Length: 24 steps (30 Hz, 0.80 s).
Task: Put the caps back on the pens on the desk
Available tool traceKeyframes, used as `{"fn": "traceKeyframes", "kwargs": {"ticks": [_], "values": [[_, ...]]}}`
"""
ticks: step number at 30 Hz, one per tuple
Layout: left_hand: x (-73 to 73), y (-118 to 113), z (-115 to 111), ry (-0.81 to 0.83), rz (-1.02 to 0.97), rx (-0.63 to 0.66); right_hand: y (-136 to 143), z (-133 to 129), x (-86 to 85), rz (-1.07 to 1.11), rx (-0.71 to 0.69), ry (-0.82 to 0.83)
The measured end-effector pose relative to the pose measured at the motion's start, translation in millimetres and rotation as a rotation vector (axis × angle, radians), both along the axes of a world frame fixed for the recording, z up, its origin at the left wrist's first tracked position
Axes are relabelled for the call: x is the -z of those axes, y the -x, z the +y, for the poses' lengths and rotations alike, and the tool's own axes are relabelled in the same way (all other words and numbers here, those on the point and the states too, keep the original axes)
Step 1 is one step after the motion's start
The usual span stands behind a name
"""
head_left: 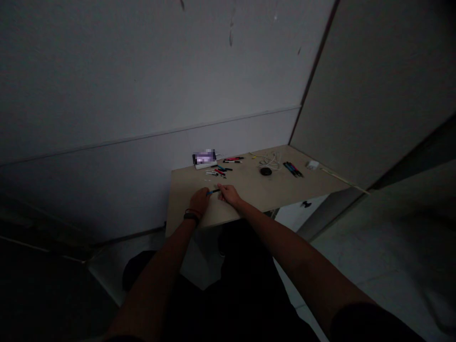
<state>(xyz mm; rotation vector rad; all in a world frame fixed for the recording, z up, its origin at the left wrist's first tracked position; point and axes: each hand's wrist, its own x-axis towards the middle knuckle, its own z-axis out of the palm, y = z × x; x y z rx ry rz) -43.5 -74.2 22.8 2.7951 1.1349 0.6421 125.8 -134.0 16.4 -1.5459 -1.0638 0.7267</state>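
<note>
Blue-black pen (pixel 213 191), apparently | axis crosswise | black end toward right hand (pixel 229 194)

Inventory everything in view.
Held pen: one, blue/black, between hands
Loose pens: several, mixed colours, beyond hands
Far pens: several, red, white, near wall
Pen row: several, multicoloured, table's right
Cable tangle: one, white, behind disc
Disc: one, black, before cable
Block: one, white, table's right edge
Device: one, dark, pixelated, table's far left
Table: one, beige, centre
Walls: two, grey, beyond table
Cabinet: one, white, below table
Wristbands: apparently two, dark, left wrist
Left hand: one, pen's blue end
Right hand: one, black end
</note>
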Motion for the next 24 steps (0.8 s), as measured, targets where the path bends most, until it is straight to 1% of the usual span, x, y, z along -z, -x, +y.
{"fn": "traceKeyframes", "kwargs": {"ticks": [9,17,24], "values": [[2.5,-2.8,1.5,-0.029,0.042,0.034,-4.4,0.3,0.5,-0.003,0.003,-0.006],[4.8,-3.1,3.7,-0.045,0.028,0.093,-5.0,-6.4,-1.9,0.066,-0.057,-0.013],[4.7,-4.4,2.5,-0.028,-0.002,0.117,-4.2,-8.0,-3.8,0.075,-0.056,-0.017]]}}
